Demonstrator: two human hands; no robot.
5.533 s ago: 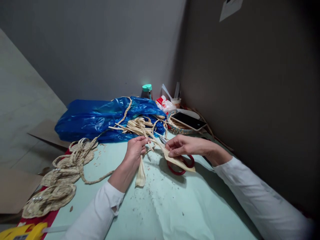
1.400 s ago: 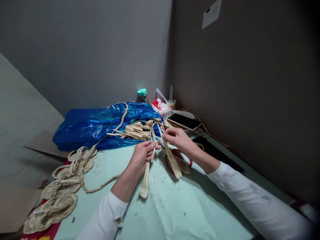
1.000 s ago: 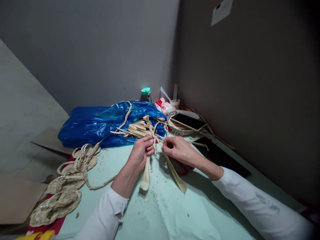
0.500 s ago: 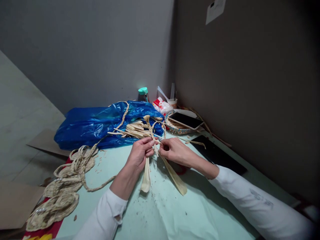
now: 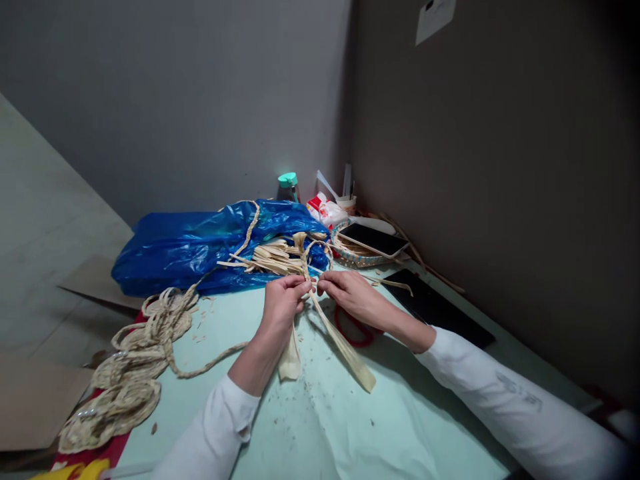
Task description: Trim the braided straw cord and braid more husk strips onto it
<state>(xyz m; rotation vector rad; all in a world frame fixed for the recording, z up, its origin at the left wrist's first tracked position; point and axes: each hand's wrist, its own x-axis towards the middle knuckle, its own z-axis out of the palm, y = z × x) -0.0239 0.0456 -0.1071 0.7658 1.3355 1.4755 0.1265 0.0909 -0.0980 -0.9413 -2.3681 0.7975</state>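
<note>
A short braid of pale dried husk strips (image 5: 304, 259) stands up between my hands, its loose tails hanging toward me. My left hand (image 5: 284, 301) pinches the braid's lower end between thumb and fingers. Close beside it, my right hand (image 5: 345, 291) has its fingers closed at the braid's right side; what lies in its fingertips is too small to make out clearly. One wide husk tail (image 5: 345, 347) slants down to the right over the table, and another tail (image 5: 290, 360) hangs below my left hand.
A blue plastic bag (image 5: 175, 250) lies behind, with loose husk strips (image 5: 275, 257) at its mouth. Coiled braided rope (image 5: 135, 360) covers the left edge. Right are a phone (image 5: 373, 240) on a basket, a black tablet-like slab (image 5: 440, 310) and red-handled scissors (image 5: 357, 333).
My right hand has come slightly closer to my left hand. The right husk tail now hangs from the braid near my left fingers, and more of the red handles shows.
</note>
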